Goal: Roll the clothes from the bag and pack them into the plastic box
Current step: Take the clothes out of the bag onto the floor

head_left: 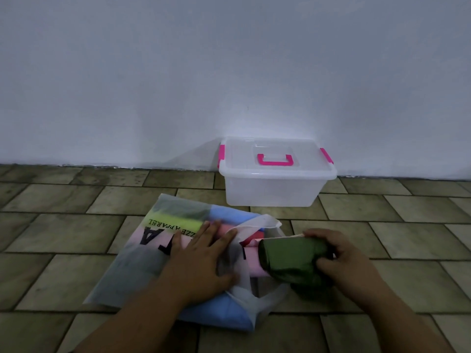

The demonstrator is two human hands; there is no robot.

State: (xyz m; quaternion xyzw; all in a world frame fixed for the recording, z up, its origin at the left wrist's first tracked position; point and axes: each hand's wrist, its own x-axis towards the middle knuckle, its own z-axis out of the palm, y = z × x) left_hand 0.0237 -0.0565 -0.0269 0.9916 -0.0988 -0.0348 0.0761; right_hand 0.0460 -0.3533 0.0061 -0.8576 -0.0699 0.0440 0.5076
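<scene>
Gripping green garment (293, 261), right hand (341, 261); left hand (201, 256) flat on bag (142, 250).

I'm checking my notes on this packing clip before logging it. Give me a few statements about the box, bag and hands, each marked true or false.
1. The box has its lid on. True.
2. The right hand holds a yellow garment. False: it grips a green garment.
3. The left hand lies flat on the bag. True.
4. The box stands on top of the bag. False: it stands on the floor by the wall, beyond the bag.
5. The bag is empty. False: coloured clothes show through it.
</scene>
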